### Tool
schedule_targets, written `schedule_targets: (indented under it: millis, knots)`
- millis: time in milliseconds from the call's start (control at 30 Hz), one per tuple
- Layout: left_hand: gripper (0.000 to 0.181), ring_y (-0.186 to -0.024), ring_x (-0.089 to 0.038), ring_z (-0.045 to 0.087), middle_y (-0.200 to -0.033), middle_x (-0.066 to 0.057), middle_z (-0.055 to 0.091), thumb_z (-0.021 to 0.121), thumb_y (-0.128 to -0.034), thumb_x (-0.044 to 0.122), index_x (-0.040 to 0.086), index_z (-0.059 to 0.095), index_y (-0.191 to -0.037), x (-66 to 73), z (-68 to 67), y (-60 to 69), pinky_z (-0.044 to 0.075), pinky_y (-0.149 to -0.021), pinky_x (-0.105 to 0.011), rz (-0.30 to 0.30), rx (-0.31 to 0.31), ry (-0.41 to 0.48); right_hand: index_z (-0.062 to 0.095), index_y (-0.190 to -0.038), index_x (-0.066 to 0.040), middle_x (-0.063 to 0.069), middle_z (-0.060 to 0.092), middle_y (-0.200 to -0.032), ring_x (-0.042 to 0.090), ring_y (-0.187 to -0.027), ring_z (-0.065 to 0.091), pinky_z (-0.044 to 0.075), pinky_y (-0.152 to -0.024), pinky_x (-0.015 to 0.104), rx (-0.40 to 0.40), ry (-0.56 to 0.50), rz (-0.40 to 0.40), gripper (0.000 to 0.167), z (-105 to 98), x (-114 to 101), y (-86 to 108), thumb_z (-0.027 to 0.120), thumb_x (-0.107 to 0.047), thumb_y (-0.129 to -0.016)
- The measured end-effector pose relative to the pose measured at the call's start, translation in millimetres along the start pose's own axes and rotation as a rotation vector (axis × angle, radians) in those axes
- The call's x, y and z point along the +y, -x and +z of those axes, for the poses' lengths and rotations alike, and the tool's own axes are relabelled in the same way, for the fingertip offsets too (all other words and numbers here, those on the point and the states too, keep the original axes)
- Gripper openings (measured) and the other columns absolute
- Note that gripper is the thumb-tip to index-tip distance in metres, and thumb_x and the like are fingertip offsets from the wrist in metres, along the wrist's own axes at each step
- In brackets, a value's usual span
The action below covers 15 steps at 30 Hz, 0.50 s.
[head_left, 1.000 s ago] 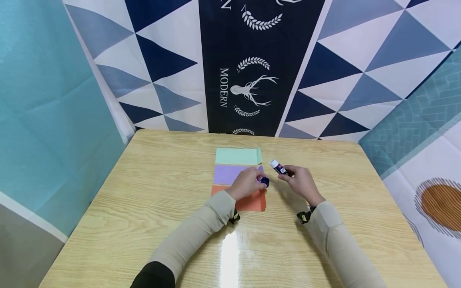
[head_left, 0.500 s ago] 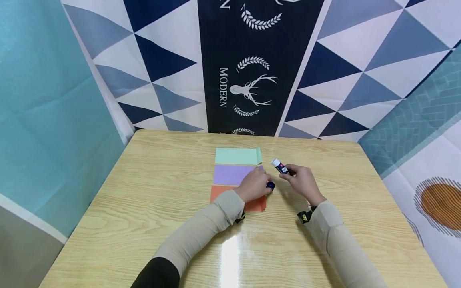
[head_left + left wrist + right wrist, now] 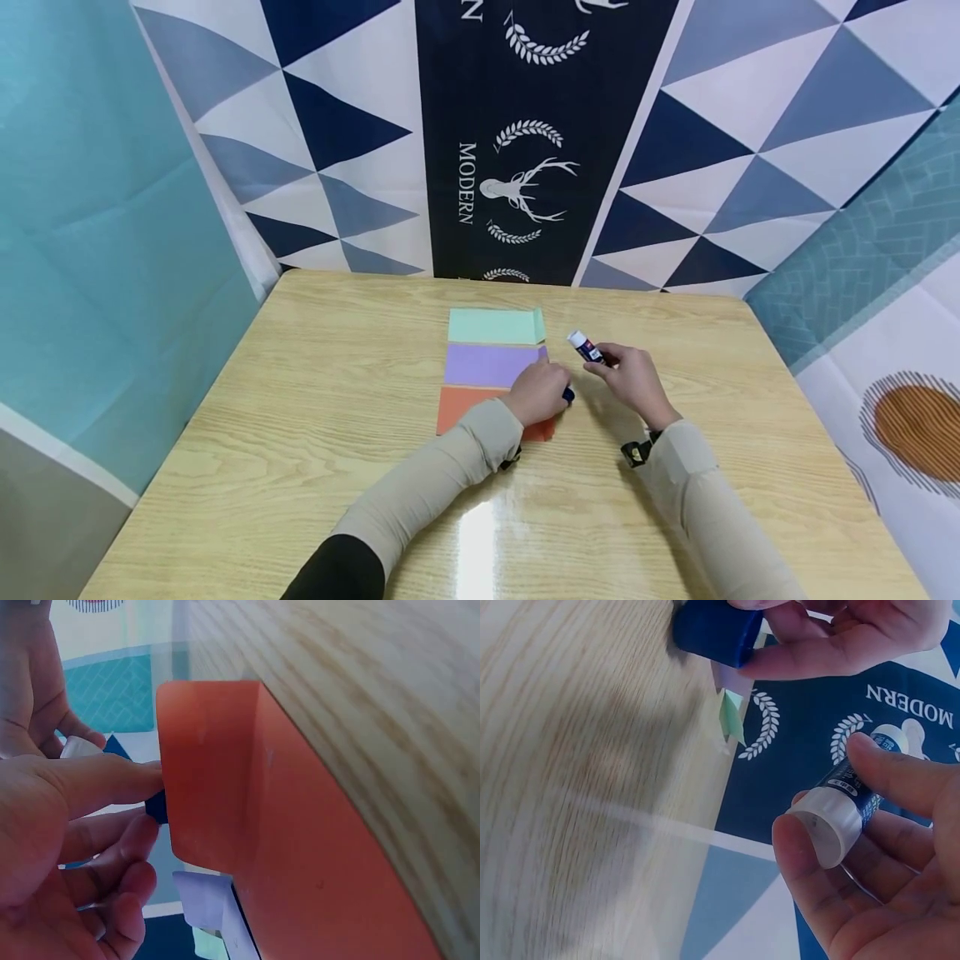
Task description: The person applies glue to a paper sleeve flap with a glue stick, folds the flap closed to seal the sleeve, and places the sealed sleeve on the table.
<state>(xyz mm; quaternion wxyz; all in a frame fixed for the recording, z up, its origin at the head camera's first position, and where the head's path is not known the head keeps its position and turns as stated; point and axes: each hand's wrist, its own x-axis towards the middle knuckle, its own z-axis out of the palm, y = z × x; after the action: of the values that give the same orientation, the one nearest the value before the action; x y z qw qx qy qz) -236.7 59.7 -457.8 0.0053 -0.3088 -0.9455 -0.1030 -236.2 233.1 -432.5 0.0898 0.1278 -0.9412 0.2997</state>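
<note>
My left hand (image 3: 538, 392) pinches a dark blue glue stick cap (image 3: 716, 631) low over the table, at the right edge of an orange envelope (image 3: 300, 825). Whether the cap touches the wood I cannot tell. My right hand (image 3: 633, 383) grips an uncapped glue stick (image 3: 847, 791) by its dark label, tilted, with its white end toward the upper left in the head view. The orange envelope's flap stands partly raised in the left wrist view. Behind it lie a purple envelope (image 3: 487, 364) and a mint green envelope (image 3: 491, 325), their flaps also on the right.
A wood-grain table (image 3: 300, 375) bears everything. Patterned cloth (image 3: 345, 142) hangs behind the far edge, with teal cloth (image 3: 135, 208) at the left. My left forearm reaches across the front of the orange envelope and partly covers it.
My left hand has moved right and toward me with the cap, from over the purple envelope's edge to beside the orange one. The right hand with the glue stick has barely shifted.
</note>
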Motion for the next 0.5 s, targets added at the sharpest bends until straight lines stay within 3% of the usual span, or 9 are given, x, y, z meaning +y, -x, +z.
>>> schedule_targets:
  millis: [133, 500]
  knots:
    - [0.015, -0.073, -0.01, 0.057, -0.087, 0.002, 0.069, 0.073, -0.0867, 0.027, 0.013, 0.072, -0.09, 1.5, 0.7, 0.5, 0.047, -0.065, -0.028, -0.011, -0.014, -0.012, 0.07, -0.108, 0.004, 0.021, 0.073, -0.093, 0.026, -0.077, 0.063, 0.045, -0.063, 0.029, 0.002, 0.0, -0.006, 0.028, 0.3, -0.1, 0.3, 0.074, -0.013, -0.086]
    - [0.016, -0.079, -0.01, 0.059, -0.094, 0.003, 0.072, 0.071, -0.0889, 0.027, 0.015, 0.074, -0.1, 5.0, 0.4, -3.1, 0.047, -0.07, -0.025, -0.018, -0.034, 0.002, 0.07, -0.108, 0.004, 0.021, 0.073, -0.092, 0.026, -0.077, 0.064, 0.044, -0.061, 0.026, 0.003, -0.006, 0.007, 0.03, 0.3, 0.7, 1.3, 0.075, -0.014, -0.086]
